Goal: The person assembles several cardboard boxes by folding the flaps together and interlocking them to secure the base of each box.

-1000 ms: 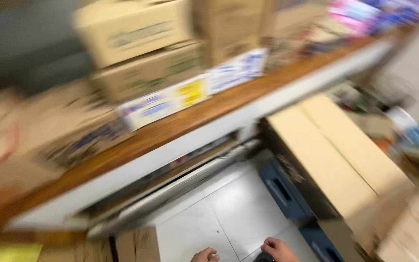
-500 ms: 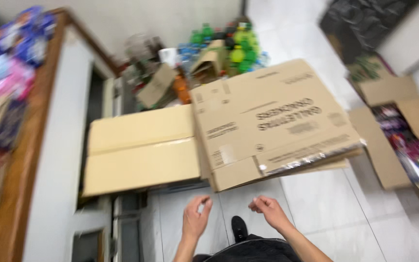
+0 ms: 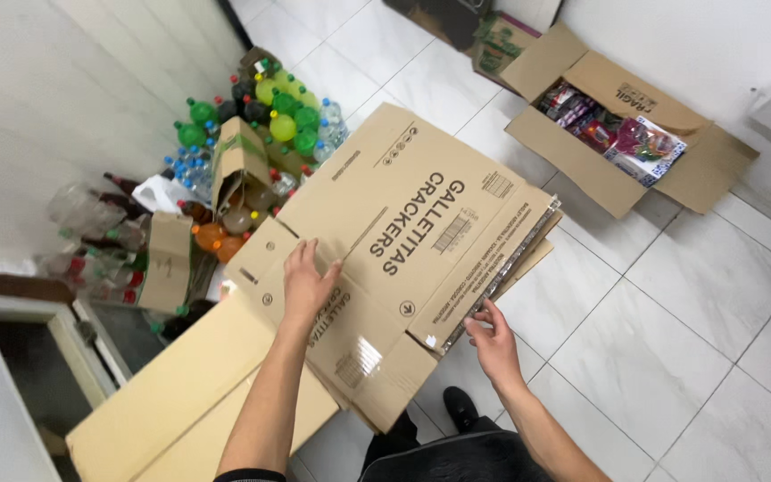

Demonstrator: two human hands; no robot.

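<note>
Left hand (image 3: 307,284) flat, fingers spread, on sealed cardboard box (image 3: 403,241) | right hand (image 3: 493,335) pinching its 5 o'clock edge | box at frame centre atop plain cartons (image 3: 180,393) | still taped, unopened

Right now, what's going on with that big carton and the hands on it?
A person stands over a large closed cardboard carton that rests on top of a plain carton. The left hand lies flat on the top panel. The right hand grips the carton's near taped edge. An open box of packaged goods sits on the tiled floor, and bottles crowd the corner.
</note>
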